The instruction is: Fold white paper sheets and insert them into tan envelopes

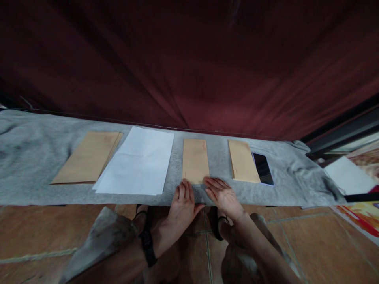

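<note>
A brown paper envelope with small red print lies flat on the grey cloth in front of me. My left hand rests its fingertips at the near left corner, fingers stretched forward and thumb pointing out to the right. At the near right corner, my right hand touches the edge with its fingers extended and its thumb apart. Neither hand is gripping anything. To the right lies a small stack of brown envelopes, partly overlapping a dark-screened phone. White paper sheets lie in a loose stack to the left.
Larger brown envelopes are stacked at the far left, beside the white sheets. Grey cloth covers the narrow table. A dark red curtain hangs behind it. At the right stand a dark frame and a white panel.
</note>
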Motion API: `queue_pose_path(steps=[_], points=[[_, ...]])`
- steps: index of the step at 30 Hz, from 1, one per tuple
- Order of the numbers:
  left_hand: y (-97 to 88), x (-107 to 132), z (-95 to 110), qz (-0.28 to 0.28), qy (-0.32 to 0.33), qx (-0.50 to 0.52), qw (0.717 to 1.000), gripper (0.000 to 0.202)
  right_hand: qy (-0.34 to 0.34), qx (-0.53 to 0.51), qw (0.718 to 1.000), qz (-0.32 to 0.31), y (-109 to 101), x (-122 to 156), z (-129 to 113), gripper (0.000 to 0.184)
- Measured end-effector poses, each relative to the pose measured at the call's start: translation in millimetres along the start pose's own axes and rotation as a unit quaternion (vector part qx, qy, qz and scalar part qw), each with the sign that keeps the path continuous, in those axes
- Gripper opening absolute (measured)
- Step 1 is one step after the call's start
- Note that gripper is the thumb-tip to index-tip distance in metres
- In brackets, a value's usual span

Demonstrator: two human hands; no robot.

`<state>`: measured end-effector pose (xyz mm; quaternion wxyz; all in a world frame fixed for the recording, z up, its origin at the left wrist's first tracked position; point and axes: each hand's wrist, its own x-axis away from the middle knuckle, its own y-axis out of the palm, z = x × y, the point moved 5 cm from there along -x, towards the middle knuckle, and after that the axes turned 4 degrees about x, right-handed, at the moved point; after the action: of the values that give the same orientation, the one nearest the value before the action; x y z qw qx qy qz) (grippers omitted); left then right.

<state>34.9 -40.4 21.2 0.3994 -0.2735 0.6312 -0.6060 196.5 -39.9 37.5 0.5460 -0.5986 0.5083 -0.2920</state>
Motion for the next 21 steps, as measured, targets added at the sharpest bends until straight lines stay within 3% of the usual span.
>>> queue_pose_path(steps=[11,21], points=[[-1.3,-5,-2,-0.022,0.013,-0.016,1.000,0.080,0.008,-0.005,1.000,-0.008,-5,-1,2,0.038],[-3.1,-9,-1,-0.031,0.024,-0.040,0.998,0.071,-0.018,-0.016,1.000,-0.016,17,-7,-25,0.056]])
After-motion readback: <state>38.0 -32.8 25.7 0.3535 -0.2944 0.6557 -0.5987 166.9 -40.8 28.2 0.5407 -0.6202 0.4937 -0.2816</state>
